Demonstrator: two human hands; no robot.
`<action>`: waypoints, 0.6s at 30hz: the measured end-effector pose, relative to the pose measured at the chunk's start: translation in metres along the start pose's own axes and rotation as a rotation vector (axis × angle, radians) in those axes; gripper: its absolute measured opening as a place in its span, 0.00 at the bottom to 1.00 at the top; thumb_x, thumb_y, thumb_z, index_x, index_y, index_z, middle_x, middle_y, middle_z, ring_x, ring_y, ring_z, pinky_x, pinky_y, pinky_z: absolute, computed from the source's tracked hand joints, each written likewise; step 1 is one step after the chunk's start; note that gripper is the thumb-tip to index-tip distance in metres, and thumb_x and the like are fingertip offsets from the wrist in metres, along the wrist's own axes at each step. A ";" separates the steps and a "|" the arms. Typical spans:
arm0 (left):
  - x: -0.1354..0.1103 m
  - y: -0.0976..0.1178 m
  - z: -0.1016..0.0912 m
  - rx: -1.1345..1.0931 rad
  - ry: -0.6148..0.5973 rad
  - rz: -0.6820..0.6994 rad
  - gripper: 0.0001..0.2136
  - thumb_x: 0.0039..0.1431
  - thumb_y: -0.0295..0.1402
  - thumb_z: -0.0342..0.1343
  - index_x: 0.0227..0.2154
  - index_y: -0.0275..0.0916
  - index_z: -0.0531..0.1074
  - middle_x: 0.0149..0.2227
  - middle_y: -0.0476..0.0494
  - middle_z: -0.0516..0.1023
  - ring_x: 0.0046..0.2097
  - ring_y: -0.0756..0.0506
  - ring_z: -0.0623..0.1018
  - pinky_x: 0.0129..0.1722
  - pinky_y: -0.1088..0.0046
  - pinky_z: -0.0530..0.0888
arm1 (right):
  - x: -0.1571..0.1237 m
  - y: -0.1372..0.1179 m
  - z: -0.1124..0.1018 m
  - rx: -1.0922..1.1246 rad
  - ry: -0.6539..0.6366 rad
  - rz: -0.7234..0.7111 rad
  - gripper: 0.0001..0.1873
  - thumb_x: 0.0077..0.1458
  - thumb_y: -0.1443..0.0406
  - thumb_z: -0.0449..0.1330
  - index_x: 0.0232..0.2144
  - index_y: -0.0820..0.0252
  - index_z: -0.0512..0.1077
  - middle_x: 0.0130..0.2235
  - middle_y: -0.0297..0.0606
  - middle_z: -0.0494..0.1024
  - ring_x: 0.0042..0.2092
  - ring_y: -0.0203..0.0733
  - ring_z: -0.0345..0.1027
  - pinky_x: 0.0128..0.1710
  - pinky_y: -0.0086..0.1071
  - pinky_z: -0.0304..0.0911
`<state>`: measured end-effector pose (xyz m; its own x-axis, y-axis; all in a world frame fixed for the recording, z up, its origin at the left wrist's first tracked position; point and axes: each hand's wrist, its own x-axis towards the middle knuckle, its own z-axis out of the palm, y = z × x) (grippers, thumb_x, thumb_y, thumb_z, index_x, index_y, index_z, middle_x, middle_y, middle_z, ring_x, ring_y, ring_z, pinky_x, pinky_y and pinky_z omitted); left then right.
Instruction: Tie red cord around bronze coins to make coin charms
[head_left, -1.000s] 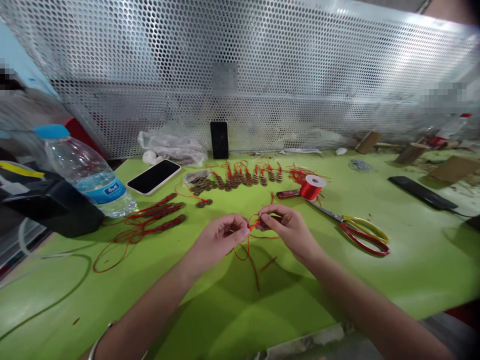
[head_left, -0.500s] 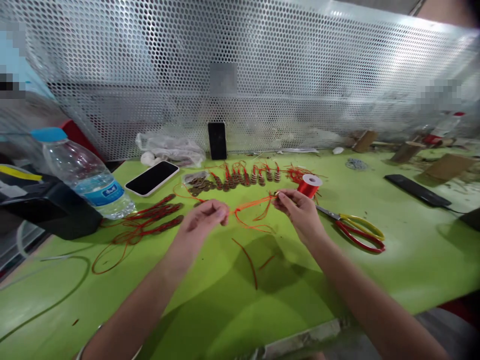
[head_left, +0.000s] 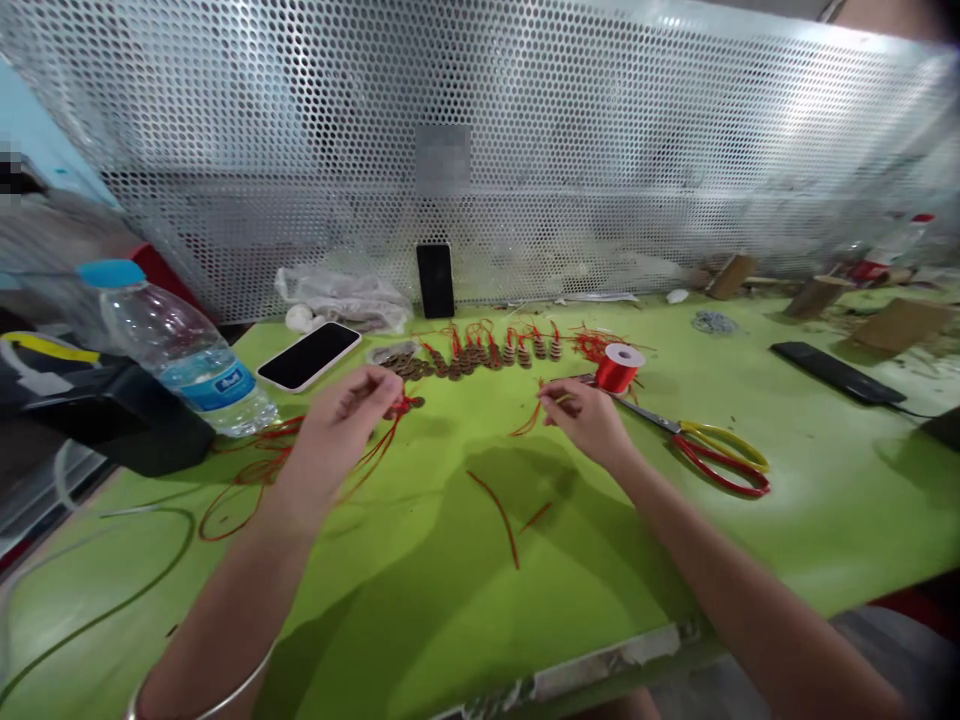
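My left hand (head_left: 349, 410) is closed in a pinch on a knotted red cord (head_left: 405, 404). A dark coin shows at its end, and loose strands hang down below the fingers. My right hand (head_left: 585, 418) pinches a short piece of thin red cord (head_left: 534, 412) that dangles from the fingertips. No strand is seen running between the two hands. Behind them lies a row of coin strings (head_left: 480, 355) with red loops. A spool of red cord (head_left: 618, 370) stands just beyond my right hand, and the scissors (head_left: 720, 455) lie to its right.
Two cut cord pieces (head_left: 496, 515) lie in front on the green table (head_left: 420, 620). A water bottle (head_left: 202, 365) and a black box (head_left: 127, 420) stand at left, near a flat phone (head_left: 310, 356). Another phone (head_left: 436, 280) leans upright against the perforated metal screen (head_left: 525, 120).
My hands have moved apart; the left has gone left and slightly up. The cord that stretched between them is now split, with a knotted part in the left hand and strands in the right.
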<state>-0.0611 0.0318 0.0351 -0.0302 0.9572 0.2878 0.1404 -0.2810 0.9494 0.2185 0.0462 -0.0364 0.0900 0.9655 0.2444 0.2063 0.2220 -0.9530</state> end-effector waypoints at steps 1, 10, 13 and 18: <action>-0.002 -0.001 0.001 0.050 -0.027 0.007 0.09 0.48 0.39 0.62 0.24 0.39 0.71 0.24 0.51 0.71 0.28 0.51 0.70 0.27 0.76 0.67 | -0.006 -0.006 0.008 -0.047 -0.050 -0.053 0.09 0.44 0.60 0.64 0.28 0.60 0.76 0.28 0.37 0.77 0.26 0.36 0.71 0.29 0.31 0.69; -0.009 0.006 0.007 -0.020 -0.107 0.009 0.10 0.49 0.40 0.61 0.24 0.38 0.72 0.25 0.48 0.73 0.29 0.50 0.72 0.31 0.75 0.70 | -0.030 -0.075 0.084 0.058 -0.365 -0.317 0.11 0.50 0.63 0.61 0.37 0.58 0.75 0.38 0.38 0.78 0.37 0.37 0.73 0.40 0.31 0.70; -0.013 0.007 0.013 -0.137 -0.098 -0.008 0.10 0.49 0.39 0.61 0.23 0.39 0.71 0.25 0.48 0.73 0.29 0.49 0.72 0.32 0.73 0.72 | -0.027 -0.078 0.095 0.095 -0.287 -0.264 0.06 0.50 0.66 0.60 0.32 0.59 0.75 0.33 0.36 0.79 0.34 0.36 0.73 0.38 0.31 0.71; -0.020 0.010 0.022 -0.225 -0.158 -0.043 0.10 0.49 0.40 0.61 0.24 0.39 0.70 0.25 0.47 0.73 0.31 0.47 0.74 0.37 0.69 0.74 | -0.029 -0.069 0.092 0.173 -0.244 -0.192 0.06 0.49 0.64 0.61 0.32 0.59 0.74 0.33 0.37 0.79 0.34 0.38 0.74 0.37 0.32 0.72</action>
<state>-0.0377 0.0116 0.0363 0.1256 0.9626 0.2402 -0.0820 -0.2312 0.9695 0.1118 0.0150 0.0058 -0.1744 0.9033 0.3919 0.0269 0.4023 -0.9151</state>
